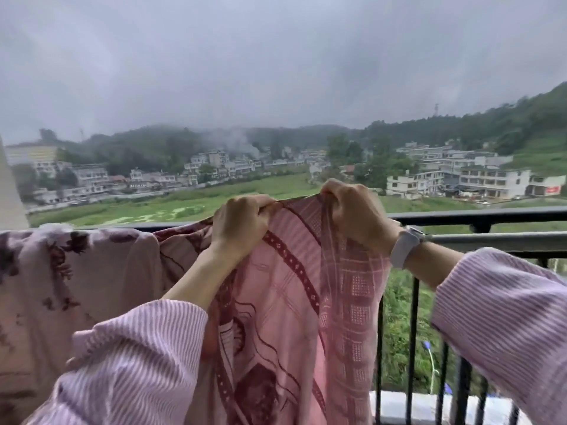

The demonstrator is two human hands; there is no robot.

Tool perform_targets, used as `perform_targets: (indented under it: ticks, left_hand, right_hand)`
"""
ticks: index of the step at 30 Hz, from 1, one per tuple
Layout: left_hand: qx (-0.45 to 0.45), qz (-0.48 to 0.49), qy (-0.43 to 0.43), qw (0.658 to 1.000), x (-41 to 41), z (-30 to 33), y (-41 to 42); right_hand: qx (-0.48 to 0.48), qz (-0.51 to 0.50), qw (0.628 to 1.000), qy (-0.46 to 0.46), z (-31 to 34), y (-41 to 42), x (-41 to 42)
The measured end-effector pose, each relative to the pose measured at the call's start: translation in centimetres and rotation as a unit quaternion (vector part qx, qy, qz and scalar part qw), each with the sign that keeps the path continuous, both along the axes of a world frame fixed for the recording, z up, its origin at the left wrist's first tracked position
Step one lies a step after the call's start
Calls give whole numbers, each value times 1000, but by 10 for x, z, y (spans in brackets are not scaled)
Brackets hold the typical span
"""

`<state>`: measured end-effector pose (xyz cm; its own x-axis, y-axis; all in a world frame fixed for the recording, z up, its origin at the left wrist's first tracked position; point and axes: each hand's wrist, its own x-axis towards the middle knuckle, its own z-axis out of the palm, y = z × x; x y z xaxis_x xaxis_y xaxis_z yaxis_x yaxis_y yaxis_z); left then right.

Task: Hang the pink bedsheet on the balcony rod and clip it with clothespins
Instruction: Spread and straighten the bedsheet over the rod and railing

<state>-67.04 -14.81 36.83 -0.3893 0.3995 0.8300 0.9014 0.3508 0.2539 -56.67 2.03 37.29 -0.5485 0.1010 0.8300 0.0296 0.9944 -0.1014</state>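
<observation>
Both hands hold up the pink patterned cotton bedsheet [285, 302] by its top edge: the left hand [242, 223] and right hand [357, 214] each pinch bunched fabric in closed fingers, just above the black metal balcony rod [491, 217], beside a pale floral blanket [76, 271] draped there.

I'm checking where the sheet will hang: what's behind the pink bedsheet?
Behind the pink bedsheet, held up by both hands, the black balcony railing and grey rod run out to its right. Their stretch behind the fabric is covered.
</observation>
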Motion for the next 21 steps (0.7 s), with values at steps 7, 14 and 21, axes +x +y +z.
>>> perform_targets:
  ticks: [7,14,21]
  left_hand:
    - [35,-86,-4,996,55,62,159]
    - [55,-125,36,990,116,56,273]
    - [103,-135,78,982,174,75,333]
  right_hand:
    - [-30,-104,989,105,54,123,68]
    - [59,-207,972,93,53,210,170]
    - [85,-195,975,62,83,277,232]
